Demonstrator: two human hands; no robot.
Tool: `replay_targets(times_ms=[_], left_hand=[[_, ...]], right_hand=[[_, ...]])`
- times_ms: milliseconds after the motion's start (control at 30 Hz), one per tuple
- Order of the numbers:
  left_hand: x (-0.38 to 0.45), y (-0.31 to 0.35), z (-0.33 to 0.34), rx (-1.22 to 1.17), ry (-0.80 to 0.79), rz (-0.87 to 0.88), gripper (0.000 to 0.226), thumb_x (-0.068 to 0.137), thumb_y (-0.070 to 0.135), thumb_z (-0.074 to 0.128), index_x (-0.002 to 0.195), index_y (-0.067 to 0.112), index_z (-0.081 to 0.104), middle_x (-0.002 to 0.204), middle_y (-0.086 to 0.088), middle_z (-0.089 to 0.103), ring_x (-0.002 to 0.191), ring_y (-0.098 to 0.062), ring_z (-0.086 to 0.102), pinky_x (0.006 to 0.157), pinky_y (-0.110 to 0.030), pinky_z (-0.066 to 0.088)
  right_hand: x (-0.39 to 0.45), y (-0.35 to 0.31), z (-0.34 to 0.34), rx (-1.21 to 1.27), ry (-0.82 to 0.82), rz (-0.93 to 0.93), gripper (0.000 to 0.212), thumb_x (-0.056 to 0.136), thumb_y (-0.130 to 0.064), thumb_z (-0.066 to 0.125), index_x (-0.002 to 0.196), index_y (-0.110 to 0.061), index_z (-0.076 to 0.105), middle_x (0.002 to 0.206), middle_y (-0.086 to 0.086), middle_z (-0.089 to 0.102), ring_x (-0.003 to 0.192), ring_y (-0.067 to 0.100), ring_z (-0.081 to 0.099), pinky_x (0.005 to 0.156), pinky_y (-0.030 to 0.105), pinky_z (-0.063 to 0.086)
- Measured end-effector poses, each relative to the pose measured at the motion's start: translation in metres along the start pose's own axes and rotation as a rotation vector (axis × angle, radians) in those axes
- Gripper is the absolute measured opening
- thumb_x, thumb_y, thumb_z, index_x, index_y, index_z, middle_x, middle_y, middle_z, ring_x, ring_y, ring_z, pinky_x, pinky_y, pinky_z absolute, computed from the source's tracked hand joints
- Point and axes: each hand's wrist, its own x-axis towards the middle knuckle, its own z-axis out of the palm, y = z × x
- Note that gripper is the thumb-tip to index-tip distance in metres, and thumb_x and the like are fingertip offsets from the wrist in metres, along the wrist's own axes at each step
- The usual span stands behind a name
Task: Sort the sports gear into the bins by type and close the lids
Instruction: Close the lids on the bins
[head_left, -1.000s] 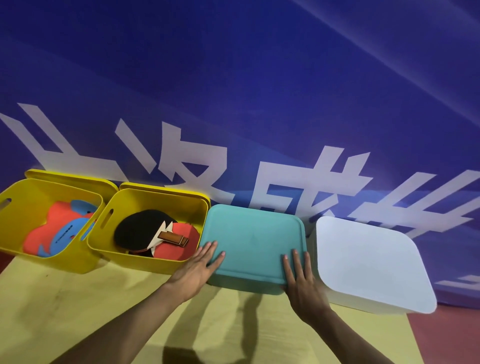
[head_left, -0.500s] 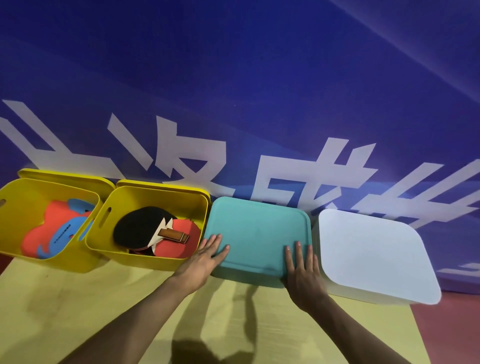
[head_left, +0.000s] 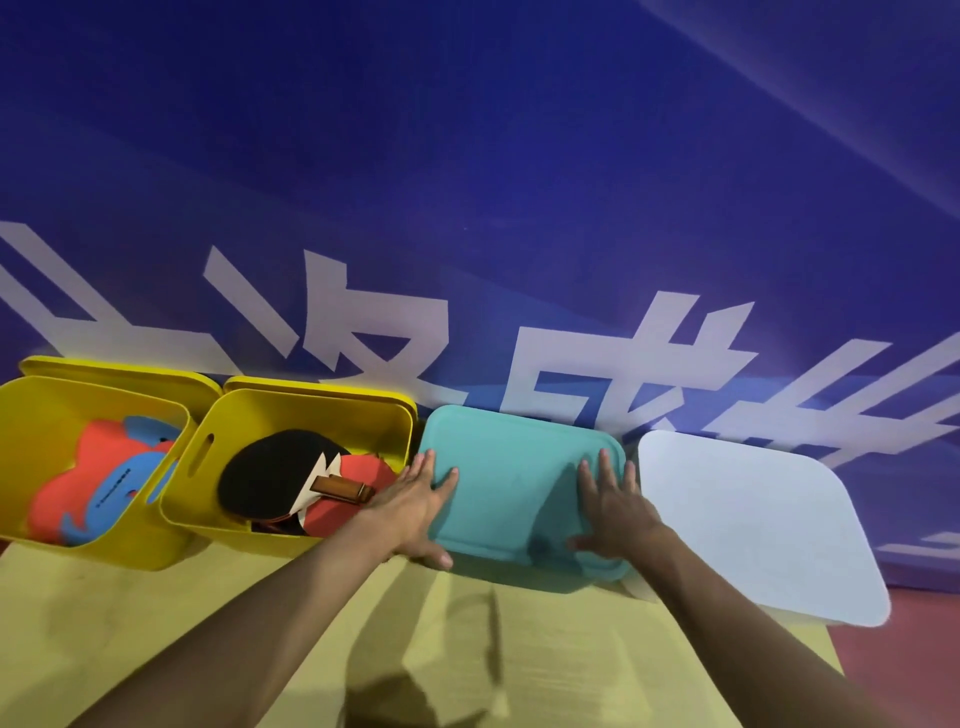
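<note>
large white characters on blue banner (head_left: 467, 182), cropped, unreadable

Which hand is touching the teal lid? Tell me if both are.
Touching, both: the head view shows the left hand and right hand lying flat on the teal lid.

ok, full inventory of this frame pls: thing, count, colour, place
yellow bins: 2, yellow, left end of the row, both open
yellow lids: 2, yellow, standing behind the open bins
foam pieces: several, red and blue, in the far-left bin
paddles: at least 2, black and red faces, wooden handle, in the second bin
teal bin: 1, teal, third in the row, teal lid on
white bin: 1, white, right end, lid on
table: 1, yellow-tan, under the bins
banner: 1, blue with white characters, behind
left hand: flat on the teal lid's left edge
right hand: flat on its right side
</note>
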Motion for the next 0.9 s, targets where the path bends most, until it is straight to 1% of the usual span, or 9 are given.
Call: replay_targets(times_ms=[100, 200, 300, 367, 533, 633, 733, 800, 900], left_hand=[[0.010, -0.007, -0.022, 0.116, 0.019, 0.018, 0.140, 0.071, 0.062, 0.082, 0.159, 0.022, -0.019, 0.164, -0.017, -0.027, 0.153, -0.032, -0.021, 0.126, -0.044, -0.002], [0.028, -0.017, -0.035, 0.239, -0.030, -0.027, 0.155, 0.062, 0.064, 0.087, 0.156, 0.016, -0.026, 0.161, -0.023, -0.031, 0.150, -0.038, -0.026, 0.126, -0.050, -0.004], [0.049, -0.018, -0.038, 0.269, -0.128, -0.064, 0.168, 0.051, 0.066, 0.091, 0.153, 0.011, -0.031, 0.158, -0.029, -0.033, 0.148, -0.045, -0.028, 0.126, -0.052, -0.002], [0.059, -0.016, -0.040, 0.300, -0.160, -0.065, 0.170, 0.049, 0.066, 0.091, 0.153, 0.008, -0.030, 0.157, -0.033, -0.031, 0.148, -0.048, -0.024, 0.126, -0.052, -0.001], [0.067, -0.017, -0.039, 0.401, -0.132, -0.041, 0.170, 0.047, 0.073, 0.087, 0.154, 0.004, -0.025, 0.159, -0.038, -0.017, 0.151, -0.051, -0.013, 0.126, -0.052, 0.001], [0.068, -0.017, -0.038, 0.427, -0.131, -0.044, 0.173, 0.045, 0.075, 0.087, 0.154, 0.005, -0.027, 0.159, -0.039, -0.016, 0.150, -0.052, -0.012, 0.126, -0.054, 0.002], [0.057, -0.019, -0.039, 0.347, -0.096, -0.028, 0.163, 0.052, 0.073, 0.085, 0.156, 0.015, -0.027, 0.161, -0.031, -0.023, 0.151, -0.046, -0.020, 0.126, -0.053, -0.003], [0.043, -0.021, -0.038, 0.315, -0.081, -0.036, 0.153, 0.061, 0.068, 0.084, 0.158, 0.019, -0.022, 0.163, -0.026, -0.025, 0.152, -0.041, -0.022, 0.126, -0.051, -0.004], [0.018, -0.018, -0.032, 0.216, -0.065, -0.089, 0.125, 0.079, 0.057, 0.078, 0.162, 0.022, -0.008, 0.168, -0.016, -0.016, 0.155, -0.034, -0.015, 0.127, -0.049, 0.006]], right_hand=[[0.017, 0.009, -0.006, -0.043, -0.001, 0.024, 0.148, 0.067, -0.080, 0.071, 0.157, -0.008, -0.022, 0.161, 0.029, -0.027, 0.149, 0.053, -0.018, 0.124, 0.054, 0.001], [0.030, 0.011, -0.009, -0.004, -0.042, 0.034, 0.162, 0.055, -0.079, 0.079, 0.155, -0.006, -0.025, 0.160, 0.031, -0.028, 0.150, 0.050, -0.016, 0.124, 0.051, 0.005], [0.037, 0.010, -0.012, 0.004, -0.092, 0.038, 0.163, 0.056, -0.070, 0.086, 0.154, -0.005, -0.026, 0.158, 0.032, -0.029, 0.150, 0.050, -0.017, 0.124, 0.053, 0.010], [0.041, 0.009, -0.013, 0.004, -0.118, 0.033, 0.163, 0.056, -0.068, 0.087, 0.153, -0.004, -0.027, 0.157, 0.033, -0.030, 0.149, 0.051, -0.017, 0.123, 0.053, 0.010], [0.051, 0.007, -0.006, -0.025, -0.074, 0.022, 0.162, 0.053, -0.073, 0.083, 0.155, 0.003, -0.018, 0.156, 0.042, -0.019, 0.147, 0.060, -0.004, 0.124, 0.057, 0.015], [0.049, 0.008, -0.007, 0.001, -0.068, 0.007, 0.160, 0.054, -0.070, 0.085, 0.156, 0.001, -0.016, 0.157, 0.041, -0.018, 0.147, 0.060, -0.005, 0.123, 0.058, 0.012], [0.037, 0.020, -0.002, 0.109, -0.009, -0.026, 0.156, 0.057, -0.069, 0.085, 0.158, -0.010, -0.019, 0.160, 0.031, -0.027, 0.149, 0.051, -0.018, 0.124, 0.052, 0.005], [0.032, 0.028, 0.006, 0.165, 0.035, -0.053, 0.152, 0.060, -0.073, 0.081, 0.159, -0.016, -0.019, 0.160, 0.025, -0.031, 0.150, 0.046, -0.023, 0.124, 0.049, 0.004], [0.030, 0.029, 0.008, 0.127, 0.063, -0.082, 0.147, 0.065, -0.077, 0.075, 0.159, -0.013, -0.019, 0.161, 0.027, -0.030, 0.150, 0.047, -0.022, 0.124, 0.051, 0.005]])
